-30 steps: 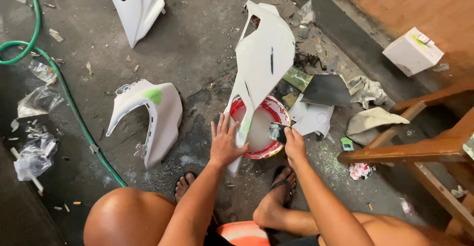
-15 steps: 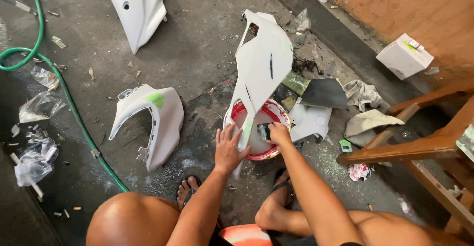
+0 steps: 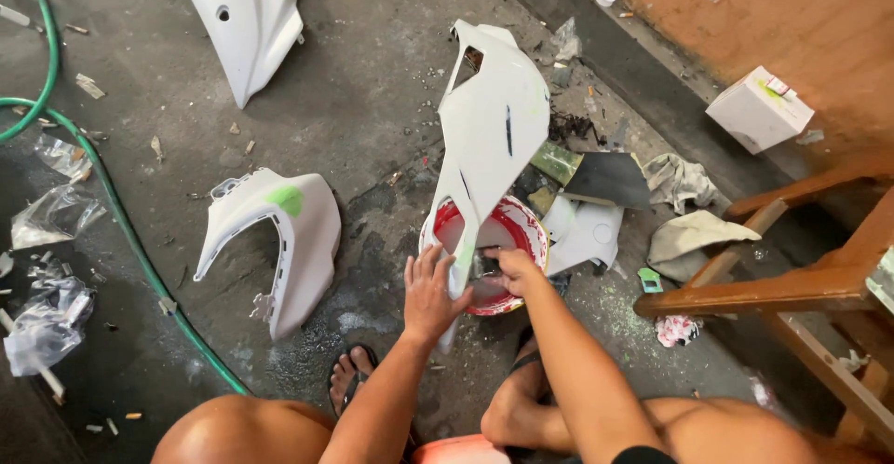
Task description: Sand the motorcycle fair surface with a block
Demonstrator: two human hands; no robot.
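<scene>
The left hand (image 3: 430,294) lies flat and open, fingers spread, on the lower end of a long white panel (image 3: 492,138); the panel runs away from the person across the concrete floor (image 3: 372,101), its near end propped over a red-stained bucket (image 3: 507,240). The right hand (image 3: 510,268) is closed around a small dark thing just beside the panel's edge, above the bucket — too small to name. Left of the hands lies a curved white fender (image 3: 284,240) with a green patch; another white panel (image 3: 247,17) lies farther off. A green hose (image 3: 130,240) winds along the floor past crumpled plastic bags (image 3: 51,222). To the right stand a wooden chair (image 3: 801,287), rags (image 3: 684,231) and a white box (image 3: 756,110) — all well apart from the hands.
</scene>
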